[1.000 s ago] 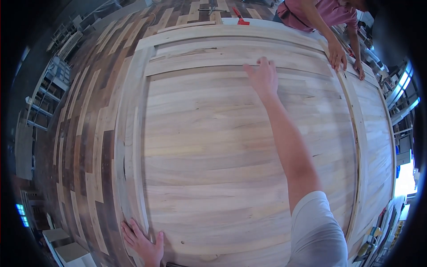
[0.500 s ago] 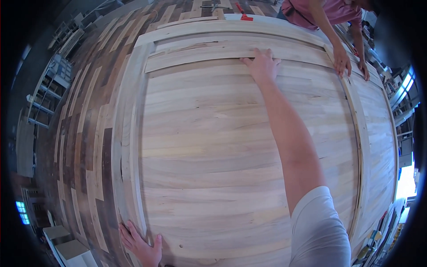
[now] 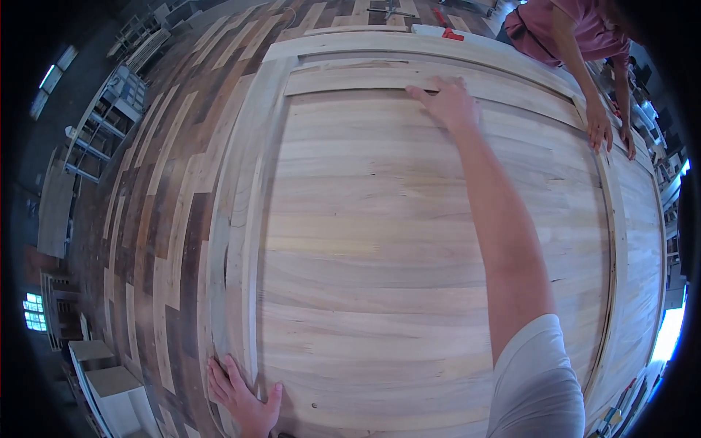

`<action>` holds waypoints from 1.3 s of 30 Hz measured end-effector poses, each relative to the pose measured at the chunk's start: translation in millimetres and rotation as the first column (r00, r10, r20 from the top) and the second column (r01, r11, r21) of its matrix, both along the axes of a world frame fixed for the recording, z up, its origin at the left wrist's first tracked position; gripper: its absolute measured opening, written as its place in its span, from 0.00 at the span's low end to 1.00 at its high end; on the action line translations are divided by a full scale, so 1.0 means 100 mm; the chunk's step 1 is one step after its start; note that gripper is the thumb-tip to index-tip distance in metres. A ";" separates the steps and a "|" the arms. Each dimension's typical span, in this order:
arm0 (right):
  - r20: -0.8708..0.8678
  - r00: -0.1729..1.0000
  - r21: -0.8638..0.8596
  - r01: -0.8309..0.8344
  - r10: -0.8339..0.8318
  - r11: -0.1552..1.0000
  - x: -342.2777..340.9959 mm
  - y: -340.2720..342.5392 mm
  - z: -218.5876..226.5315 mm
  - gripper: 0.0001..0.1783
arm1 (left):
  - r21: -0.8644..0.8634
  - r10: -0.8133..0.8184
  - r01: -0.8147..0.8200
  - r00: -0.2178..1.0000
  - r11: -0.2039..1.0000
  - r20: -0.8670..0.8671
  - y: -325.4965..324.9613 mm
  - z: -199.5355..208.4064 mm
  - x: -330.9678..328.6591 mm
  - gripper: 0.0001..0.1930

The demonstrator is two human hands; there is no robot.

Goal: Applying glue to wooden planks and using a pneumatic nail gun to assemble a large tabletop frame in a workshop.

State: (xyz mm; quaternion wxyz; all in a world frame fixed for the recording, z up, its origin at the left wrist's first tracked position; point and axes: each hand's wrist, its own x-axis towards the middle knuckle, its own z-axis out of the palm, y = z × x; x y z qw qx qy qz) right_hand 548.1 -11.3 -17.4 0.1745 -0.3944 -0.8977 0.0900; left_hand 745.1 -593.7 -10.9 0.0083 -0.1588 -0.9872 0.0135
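Observation:
A large pale wooden panel [image 3: 380,241] of joined strips lies flat inside a wooden frame, whose left rail [image 3: 239,219] runs away from me. My left hand [image 3: 247,403] rests with fingers apart on that rail near its close end, the thumb reaching over the panel. Stretched far ahead, my right hand [image 3: 454,104] lies open across a loose-looking board [image 3: 350,78] along the panel's far edge. The thumb of this hand points left; its palm faces down.
At the far right a person in a pink shirt [image 3: 540,33] has both hands on the frame's crosspiece [image 3: 610,197]. A red clamp [image 3: 451,34] lies beyond the frame. Striped wooden flooring [image 3: 157,226] stretches left, with shelving [image 3: 98,131] and pale boxes [image 3: 120,394].
The whole scene has shifted rightward in view. My hands stay on the same rail and board, and the right hand's fingers are turned slightly more to the left.

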 end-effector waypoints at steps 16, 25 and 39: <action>-0.028 0.996 0.009 -0.086 0.086 0.996 -0.51 0.24 -0.14 0.25 | -0.002 -0.025 0.025 0.999 1.000 -0.026 -0.05 0.00 0.00 0.52; 0.006 0.990 0.103 -0.140 0.140 0.985 -0.38 0.42 -0.07 0.20 | 0.022 -0.013 0.013 1.000 1.000 0.006 0.03 -0.02 0.00 0.52; -0.251 0.768 -0.144 -0.632 0.589 0.762 3.07 -2.02 0.46 0.20 | 0.027 0.017 -0.016 0.999 1.000 -0.039 -0.03 -0.04 0.02 0.52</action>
